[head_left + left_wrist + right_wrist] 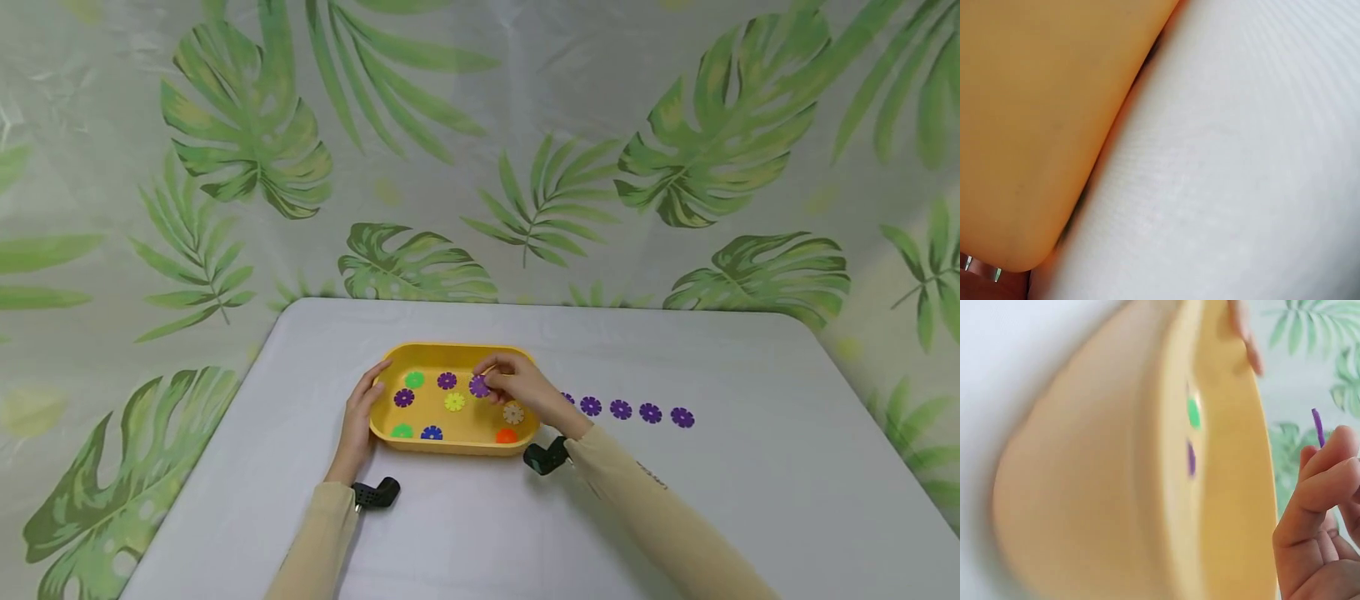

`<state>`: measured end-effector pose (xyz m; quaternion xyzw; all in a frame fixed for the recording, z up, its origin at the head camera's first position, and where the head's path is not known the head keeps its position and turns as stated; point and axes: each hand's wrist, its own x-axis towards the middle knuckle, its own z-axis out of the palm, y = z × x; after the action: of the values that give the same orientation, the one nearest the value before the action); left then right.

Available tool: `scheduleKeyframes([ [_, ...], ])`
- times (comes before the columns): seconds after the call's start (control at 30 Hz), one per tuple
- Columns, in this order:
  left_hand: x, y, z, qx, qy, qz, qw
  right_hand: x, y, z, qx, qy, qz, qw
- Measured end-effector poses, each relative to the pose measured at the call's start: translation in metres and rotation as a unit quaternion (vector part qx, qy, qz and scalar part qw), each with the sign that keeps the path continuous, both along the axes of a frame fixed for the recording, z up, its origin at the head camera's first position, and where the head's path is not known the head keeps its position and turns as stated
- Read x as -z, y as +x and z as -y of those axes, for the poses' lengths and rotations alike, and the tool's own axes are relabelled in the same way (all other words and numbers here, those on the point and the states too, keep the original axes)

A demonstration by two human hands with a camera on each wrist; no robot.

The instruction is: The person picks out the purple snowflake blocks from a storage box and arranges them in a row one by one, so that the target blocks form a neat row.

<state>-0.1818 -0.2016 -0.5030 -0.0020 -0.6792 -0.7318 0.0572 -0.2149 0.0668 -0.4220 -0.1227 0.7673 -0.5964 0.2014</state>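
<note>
Two-handed, pinches likely light, stiff purple disc (pixel 477 387) by edge in right hand (pixel 519 382), grips tray (pixel 454 447) at left with left hand (pixel 361 410).

A big, smooth, yellow-orange plastic tub (pixel 1035 112) fills the left of the frame. Its edge slants from the top middle down to a round corner at lower left. The white desk (pixel 1229 150), with faint thin lines, fills the right. Dark shadow (pixel 1077 219) runs between them. A reddish patch (pixel 997 289) at bottom left is too dim to name.
</note>
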Motion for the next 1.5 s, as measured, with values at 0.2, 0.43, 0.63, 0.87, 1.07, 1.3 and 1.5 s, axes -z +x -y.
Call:
scheduleKeyframes([
  [0.2,-0.001,0.001,-0.001,0.002,0.004,0.011,0.9999,0.001,-0.004,-0.059,0.022,0.029,-0.020,0.999],
  [0.43,0.000,0.000,0.000,0.002,0.013,0.011,0.9999,0.021,0.001,-0.147,0.076,0.031,-0.028,0.996],
  [0.63,0.000,0.000,0.000,0.004,0.015,0.010,0.9998,0.033,0.015,-0.217,0.135,0.062,-0.021,0.989],
  [0.87,-0.002,0.002,-0.001,0.009,0.024,0.011,0.9996,0.045,0.029,-0.274,0.177,0.114,-0.030,0.977],
  [1.07,-0.002,0.001,-0.001,0.004,0.020,0.019,0.9996,0.054,0.037,-0.295,0.195,0.155,-0.043,0.968],
  [1.3,-0.002,0.002,-0.001,0.004,0.015,0.019,0.9997,0.053,0.038,-0.295,0.200,0.261,-0.074,0.942],
  [1.5,-0.001,0.002,-0.001,0.005,0.017,0.019,0.9997,0.042,0.034,-0.279,0.199,0.243,-0.075,0.946],
])
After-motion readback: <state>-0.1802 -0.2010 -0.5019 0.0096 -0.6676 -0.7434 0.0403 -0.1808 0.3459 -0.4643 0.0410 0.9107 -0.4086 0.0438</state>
